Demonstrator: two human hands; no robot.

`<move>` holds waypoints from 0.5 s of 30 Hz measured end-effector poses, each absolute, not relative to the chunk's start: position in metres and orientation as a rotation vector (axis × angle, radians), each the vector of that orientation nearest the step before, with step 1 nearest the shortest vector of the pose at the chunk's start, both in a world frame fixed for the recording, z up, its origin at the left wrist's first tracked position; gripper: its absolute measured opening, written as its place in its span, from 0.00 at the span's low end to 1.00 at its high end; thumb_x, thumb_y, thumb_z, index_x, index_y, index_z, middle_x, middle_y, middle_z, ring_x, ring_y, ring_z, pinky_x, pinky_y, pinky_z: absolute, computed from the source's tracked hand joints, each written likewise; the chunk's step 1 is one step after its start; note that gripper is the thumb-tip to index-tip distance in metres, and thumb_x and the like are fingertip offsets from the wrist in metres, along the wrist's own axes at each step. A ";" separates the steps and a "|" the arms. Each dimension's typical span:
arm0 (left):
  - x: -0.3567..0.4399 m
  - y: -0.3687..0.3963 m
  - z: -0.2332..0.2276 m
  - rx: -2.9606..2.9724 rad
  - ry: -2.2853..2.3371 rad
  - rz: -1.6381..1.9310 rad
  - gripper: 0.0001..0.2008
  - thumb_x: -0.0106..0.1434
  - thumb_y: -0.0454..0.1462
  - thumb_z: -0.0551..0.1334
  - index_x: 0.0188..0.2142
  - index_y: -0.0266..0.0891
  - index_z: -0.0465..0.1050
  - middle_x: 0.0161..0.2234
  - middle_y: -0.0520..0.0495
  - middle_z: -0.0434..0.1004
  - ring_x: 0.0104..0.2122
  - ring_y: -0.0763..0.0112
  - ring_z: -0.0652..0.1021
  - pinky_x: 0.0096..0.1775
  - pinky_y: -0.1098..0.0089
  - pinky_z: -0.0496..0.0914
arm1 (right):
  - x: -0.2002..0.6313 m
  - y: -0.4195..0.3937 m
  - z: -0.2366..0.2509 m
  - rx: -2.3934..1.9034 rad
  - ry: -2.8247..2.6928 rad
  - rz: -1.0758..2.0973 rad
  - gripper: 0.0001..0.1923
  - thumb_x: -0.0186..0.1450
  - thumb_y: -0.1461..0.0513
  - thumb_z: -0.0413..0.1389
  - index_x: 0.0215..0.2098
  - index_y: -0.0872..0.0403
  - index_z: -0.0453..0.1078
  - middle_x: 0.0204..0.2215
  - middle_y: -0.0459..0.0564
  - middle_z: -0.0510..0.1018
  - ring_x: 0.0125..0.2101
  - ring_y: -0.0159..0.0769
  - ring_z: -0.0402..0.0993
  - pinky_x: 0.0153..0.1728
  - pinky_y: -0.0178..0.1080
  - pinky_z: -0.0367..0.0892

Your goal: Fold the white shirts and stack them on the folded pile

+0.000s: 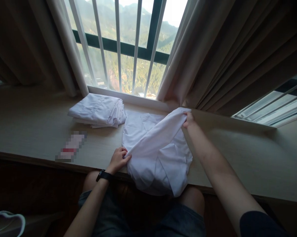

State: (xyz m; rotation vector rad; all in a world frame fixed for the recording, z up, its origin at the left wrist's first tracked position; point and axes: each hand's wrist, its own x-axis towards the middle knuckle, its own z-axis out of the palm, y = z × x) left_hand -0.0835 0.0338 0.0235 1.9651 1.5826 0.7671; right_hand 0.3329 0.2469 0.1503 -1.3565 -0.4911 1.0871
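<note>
- Pinching one end of a strip of white garment (155,149) in the left hand (118,159), thumb against fingers, at half past seven from mid-view.
- Gripping the strip's other end in the right hand (189,120), at three o'clock.
- Stretching slantwise between both hands, over more of the same cloth.
- Lying on the pale ledge (227,148) at half past five, drooping past its near edge.
- With a folded white stack (96,110) at nine o'clock, beside the garment.
- With a pixelated item (71,146) at half past eight.
- Below a barred window (126,49) at eleven.
</note>
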 end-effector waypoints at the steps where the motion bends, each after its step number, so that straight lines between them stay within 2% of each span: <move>1: -0.082 0.033 0.022 1.994 1.586 0.782 0.13 0.60 0.46 0.63 0.24 0.42 0.75 0.42 0.44 0.79 0.47 0.59 0.74 0.53 0.60 0.68 | 0.333 0.249 0.142 -1.378 -0.483 1.108 0.06 0.56 0.66 0.50 0.30 0.50 0.67 0.20 0.42 0.75 0.26 0.34 0.74 0.31 0.34 0.76; 5: -0.077 0.028 0.016 2.129 1.581 0.812 0.15 0.59 0.49 0.66 0.23 0.43 0.73 0.48 0.45 0.78 0.54 0.55 0.71 0.55 0.57 0.67 | 0.328 0.259 0.121 -1.397 -0.494 1.203 0.09 0.53 0.69 0.53 0.30 0.51 0.68 0.22 0.43 0.77 0.28 0.36 0.75 0.32 0.37 0.77; 8: -0.076 0.027 0.015 2.164 1.602 0.830 0.16 0.60 0.48 0.67 0.23 0.43 0.71 0.47 0.44 0.77 0.51 0.56 0.72 0.54 0.57 0.68 | 0.326 0.276 0.118 -1.417 -0.553 1.304 0.12 0.51 0.71 0.53 0.31 0.52 0.69 0.25 0.45 0.79 0.30 0.36 0.76 0.35 0.37 0.77; 12: -0.075 0.029 0.013 2.128 1.685 0.952 0.14 0.64 0.47 0.64 0.28 0.41 0.70 0.45 0.41 0.74 0.47 0.58 0.73 0.50 0.57 0.70 | 0.327 0.314 0.123 -1.470 -0.597 1.381 0.11 0.52 0.73 0.52 0.31 0.55 0.70 0.24 0.47 0.77 0.30 0.37 0.76 0.36 0.40 0.77; 15: -0.074 0.031 0.010 2.121 1.719 0.994 0.14 0.65 0.47 0.63 0.28 0.41 0.69 0.46 0.41 0.73 0.47 0.57 0.73 0.50 0.57 0.70 | 0.326 0.345 0.120 -1.428 -0.631 1.357 0.11 0.53 0.73 0.52 0.32 0.55 0.70 0.23 0.47 0.77 0.30 0.37 0.75 0.37 0.40 0.77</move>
